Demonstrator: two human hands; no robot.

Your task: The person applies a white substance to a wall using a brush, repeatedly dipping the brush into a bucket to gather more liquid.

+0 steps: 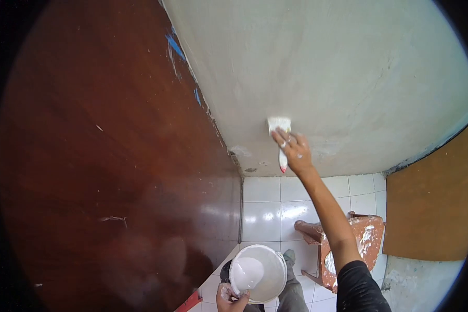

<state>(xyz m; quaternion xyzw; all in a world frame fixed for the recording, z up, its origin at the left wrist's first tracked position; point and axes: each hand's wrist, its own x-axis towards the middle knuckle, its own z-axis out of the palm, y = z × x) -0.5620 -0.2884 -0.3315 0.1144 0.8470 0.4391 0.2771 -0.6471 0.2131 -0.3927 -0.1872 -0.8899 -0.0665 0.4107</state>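
My right hand (294, 148) is closed around a paintbrush (282, 160) with a white-smeared handle and a red tip. Its wide white bristle end rests against the pale wall (348, 67), low on the wall. Near the bottom of the view my left hand (231, 299) grips the near rim of a white bucket (274, 275). White paint (248, 271) lies inside the bucket, towards its left side. White specks mark both hands.
A dark red-brown glossy panel (104, 145) fills the left. A paint-spattered brown stool (360, 247) stands right of my legs on white floor tiles (262, 216). A brown board (431, 208) is at the right. Something red (191, 301) lies at the bottom.
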